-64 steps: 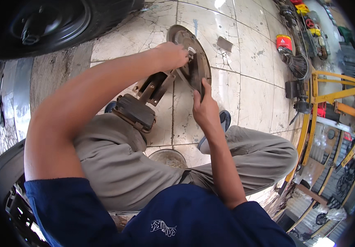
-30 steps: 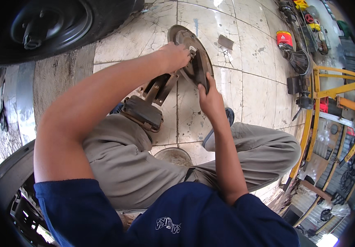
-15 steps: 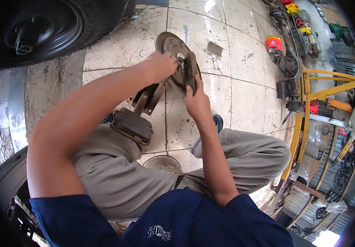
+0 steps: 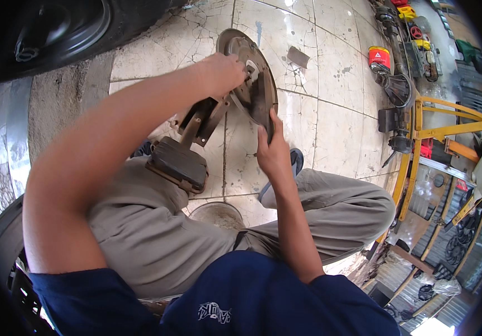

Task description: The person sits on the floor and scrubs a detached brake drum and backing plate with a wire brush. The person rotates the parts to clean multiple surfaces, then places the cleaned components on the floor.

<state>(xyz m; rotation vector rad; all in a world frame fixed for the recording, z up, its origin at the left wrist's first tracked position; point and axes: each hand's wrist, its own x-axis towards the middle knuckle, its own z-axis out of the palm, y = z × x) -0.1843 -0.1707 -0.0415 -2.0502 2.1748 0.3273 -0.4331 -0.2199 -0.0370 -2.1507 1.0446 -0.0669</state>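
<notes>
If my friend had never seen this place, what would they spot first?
Probably the brownish round metal plate near the top middle, the left hand over it and the right hand at its lower edge. Next might come the yellow metal frame on the right and the big black wheel at the upper left.

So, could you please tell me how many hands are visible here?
2: the left hand over the round metal plate, and the right hand gripping its lower edge. No others show.
</notes>
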